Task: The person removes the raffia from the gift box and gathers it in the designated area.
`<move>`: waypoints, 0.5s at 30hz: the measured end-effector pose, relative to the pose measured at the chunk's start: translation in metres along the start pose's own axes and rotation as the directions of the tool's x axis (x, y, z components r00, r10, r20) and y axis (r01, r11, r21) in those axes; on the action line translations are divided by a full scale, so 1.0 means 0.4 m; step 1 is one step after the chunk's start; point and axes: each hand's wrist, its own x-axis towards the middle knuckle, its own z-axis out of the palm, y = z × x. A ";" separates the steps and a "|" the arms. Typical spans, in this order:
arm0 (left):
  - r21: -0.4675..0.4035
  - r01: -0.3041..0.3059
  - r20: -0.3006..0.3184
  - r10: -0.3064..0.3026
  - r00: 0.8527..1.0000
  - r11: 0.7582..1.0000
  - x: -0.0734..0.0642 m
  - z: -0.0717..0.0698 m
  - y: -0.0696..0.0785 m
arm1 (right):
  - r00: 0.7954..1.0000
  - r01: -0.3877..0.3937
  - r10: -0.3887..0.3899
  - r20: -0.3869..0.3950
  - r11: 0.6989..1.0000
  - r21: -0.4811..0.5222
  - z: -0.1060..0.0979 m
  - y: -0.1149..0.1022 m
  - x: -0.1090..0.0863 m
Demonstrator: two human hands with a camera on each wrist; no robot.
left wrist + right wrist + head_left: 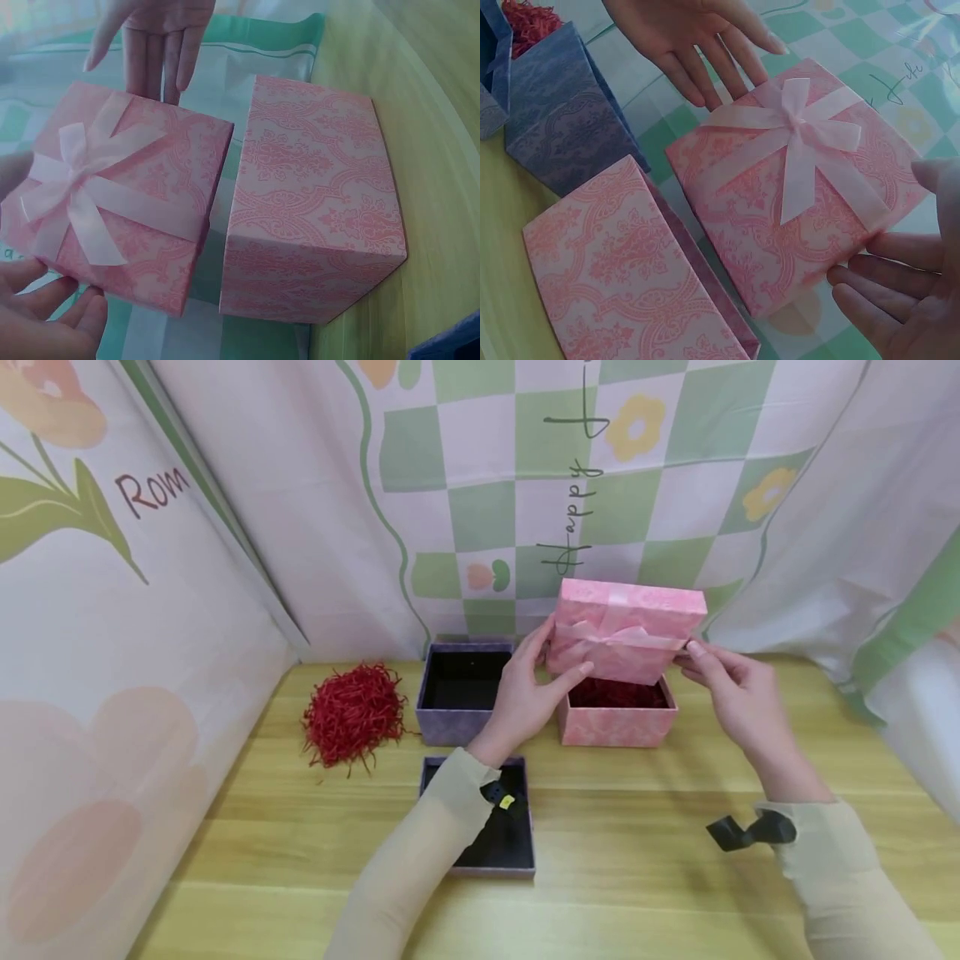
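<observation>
A pink patterned box lid (628,627) with a pale ribbon bow (79,176) is held tilted above the pink box (618,727). Red shredded paper (617,693) shows inside that box. At the lid's left edge my left hand (531,695) grips it, thumb on the front side and fingers at the edge. On the opposite edge my right hand (738,695) holds the lid between thumb and fingers. In the right wrist view the lid (757,247) stands apart from the box wall (630,262).
A blue-purple box (454,727) stands uncovered left of the pink one. Its matching lid (495,872) lies inside-up in front, partly behind my left sleeve. A loose heap of red shredded paper (354,714) sits at the left. A patterned curtain (480,510) hangs behind the table.
</observation>
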 end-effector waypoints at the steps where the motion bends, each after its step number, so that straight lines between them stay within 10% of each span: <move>1: -0.014 0.014 0.001 -0.014 1.000 1.000 -0.002 -0.001 0.001 | 1.000 0.000 0.000 -0.001 1.000 0.008 -0.001 -0.001 -0.001; 15: -0.027 0.021 -0.045 -0.022 0.999 0.999 -0.009 0.002 0.004 | 0.999 0.038 -0.048 0.021 0.938 0.344 0.001 -0.009 -0.018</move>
